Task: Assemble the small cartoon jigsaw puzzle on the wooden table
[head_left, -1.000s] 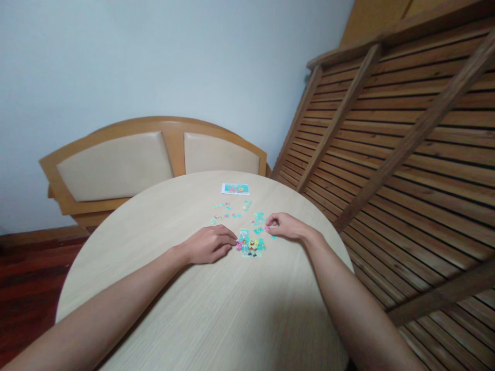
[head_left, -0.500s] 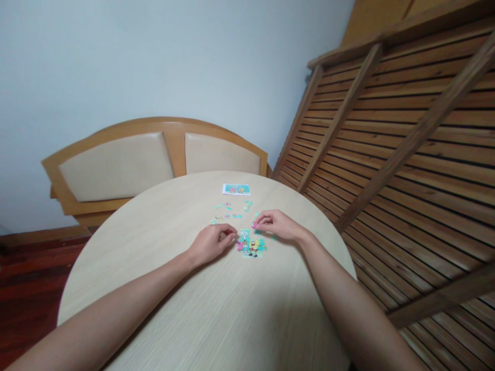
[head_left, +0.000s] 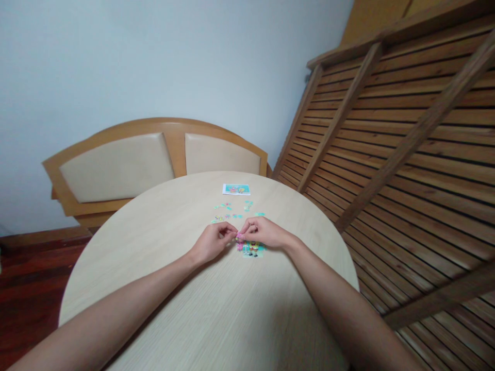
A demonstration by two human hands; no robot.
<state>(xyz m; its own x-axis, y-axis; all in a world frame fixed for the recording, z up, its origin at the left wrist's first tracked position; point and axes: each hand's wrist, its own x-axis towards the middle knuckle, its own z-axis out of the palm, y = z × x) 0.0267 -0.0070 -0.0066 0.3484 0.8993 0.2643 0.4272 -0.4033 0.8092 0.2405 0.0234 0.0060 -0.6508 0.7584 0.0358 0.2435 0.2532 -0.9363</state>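
Note:
A partly joined jigsaw puzzle [head_left: 253,252] with cartoon figures on a turquoise ground lies on the round table. Over its upper left part, my right hand [head_left: 266,232] pinches a small pink puzzle piece [head_left: 240,236] between thumb and fingers. My left hand [head_left: 212,242] comes in from the left, its fingers closed in a pinch against the same piece. The right hand hides the upper part of the joined puzzle. Whether the piece touches its neighbours is too small to tell.
Several loose puzzle pieces [head_left: 228,216] lie beyond my hands, with more [head_left: 248,205] further back. A printed picture card [head_left: 236,189] lies near the far edge of the pale table [head_left: 185,319]. Behind stand a padded headboard [head_left: 119,165] and, at right, a slatted wooden frame [head_left: 386,154].
My right hand has moved left and slightly nearer, carrying the pink puzzle piece from the puzzle's upper right to its upper left. My left hand has hardly moved; its fingertips now meet the piece.

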